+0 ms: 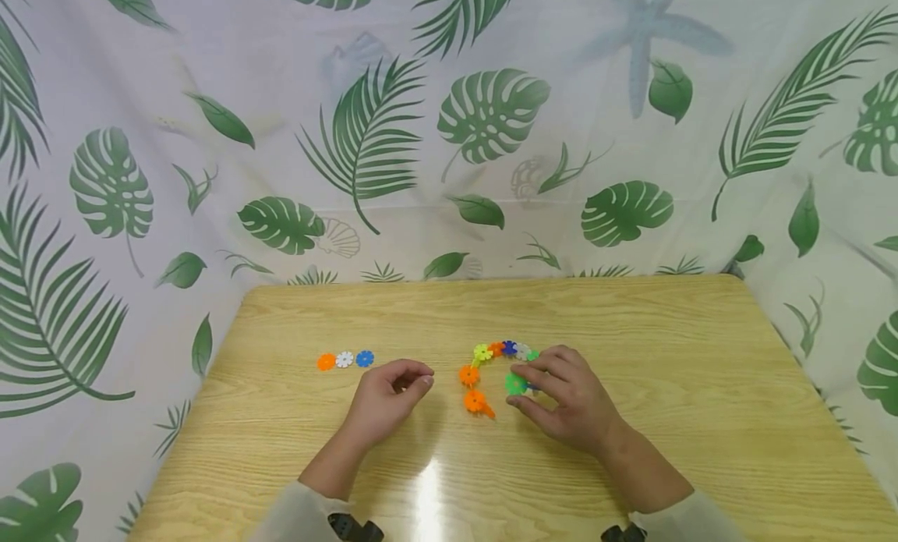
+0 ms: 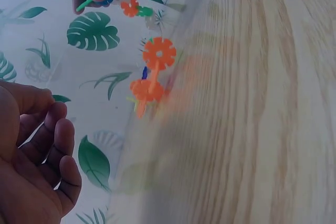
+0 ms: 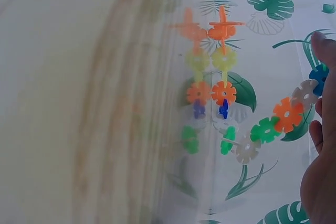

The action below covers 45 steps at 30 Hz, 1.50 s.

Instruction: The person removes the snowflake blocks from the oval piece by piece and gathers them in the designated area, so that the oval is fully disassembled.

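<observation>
A curved chain of slotted flower-shaped plastic discs, with an orange disc (image 1: 468, 376) on its left side, stands on the wooden table (image 1: 281, 448). My right hand (image 1: 578, 405) pinches the chain's near right end, where a green disc (image 1: 516, 383) faces me. In the right wrist view that end rises off the tabletop, with a blue disc (image 3: 318, 79), a grey one and an orange disc (image 3: 288, 114) leading down from the fingers. My left hand (image 1: 386, 405) hovers left of the chain, fingers loosely curled, thumb near the index fingertip, nothing visible between them.
Three loose discs lie in a row at the left: orange (image 1: 326, 362), white (image 1: 344, 359) and blue (image 1: 365, 359). Behind the table hangs a leaf-printed cloth (image 1: 393, 230), which also runs along both sides.
</observation>
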Tool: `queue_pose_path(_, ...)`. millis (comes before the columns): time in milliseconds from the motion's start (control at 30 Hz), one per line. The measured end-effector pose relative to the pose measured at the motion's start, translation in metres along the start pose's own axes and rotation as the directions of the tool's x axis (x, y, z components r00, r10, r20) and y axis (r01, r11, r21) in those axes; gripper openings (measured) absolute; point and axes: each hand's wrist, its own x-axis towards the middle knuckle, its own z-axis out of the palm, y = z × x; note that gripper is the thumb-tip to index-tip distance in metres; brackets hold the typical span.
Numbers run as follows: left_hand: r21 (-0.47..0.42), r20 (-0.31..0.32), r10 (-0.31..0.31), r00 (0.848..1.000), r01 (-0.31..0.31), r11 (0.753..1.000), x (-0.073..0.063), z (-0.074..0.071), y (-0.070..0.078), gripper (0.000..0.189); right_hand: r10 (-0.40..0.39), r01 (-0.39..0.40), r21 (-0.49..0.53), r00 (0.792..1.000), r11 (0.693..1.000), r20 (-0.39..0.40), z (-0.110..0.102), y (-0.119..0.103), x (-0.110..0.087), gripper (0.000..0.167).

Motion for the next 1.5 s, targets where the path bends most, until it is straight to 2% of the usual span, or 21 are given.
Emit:
queue_pose_path(333, -0.054, 0.070, 0.029, 0.997, -0.025, 0.998, 0.005, 0.018, 0.014, 0.014, 0.017, -0.017, -0.003, 1.000, 1.000, 0.023, 0.000, -0.003, 0.002, 0.038)
queue_pose_path(633, -0.126, 0.166, 0.004, 0.986, 0.017, 0.992, 0.008, 0.038, 0.029, 0.017, -0.001, 0.001, -0.005, 1.000, 1.000, 0.030, 0.002, -0.005, 0.002, 0.039)
queue_pose_path(767, -0.108, 0.193, 0.009, 0.981, 0.012, 0.994, 0.009, 0.046, 0.033, 0.022, -0.009, 0.009, -0.005, 0.999, 1.000, 0.033, 0.005, -0.006, 0.003, 0.040)
queue_pose_path(1000, -0.109, 0.223, 0.018, 0.975, 0.007, 0.994, 0.012, 0.056, 0.039, 0.023, -0.030, 0.030, -0.008, 0.999, 1.000, 0.024, 0.007, -0.007, 0.006, 0.040)
queue_pose_path(1300, -0.115, 0.243, -0.033, 0.970, 0.062, 0.991, 0.012, 0.064, 0.040, 0.025, -0.057, 0.057, 0.005, 0.998, 0.998, -0.007, 0.012, -0.008, 0.006, 0.039)
queue_pose_path(1400, -0.112, 0.236, -0.027, 0.971, 0.055, 0.992, 0.012, 0.064, 0.038, 0.024, -0.036, 0.036, 0.009, 0.999, 0.999, 0.001, 0.012, -0.009, 0.004, 0.041)
queue_pose_path(1500, -0.118, 0.231, -0.021, 0.973, 0.050, 0.992, 0.011, 0.063, 0.038, 0.024, 0.020, -0.021, 0.039, 0.999, 0.999, 0.027, 0.010, -0.010, 0.001, 0.045)
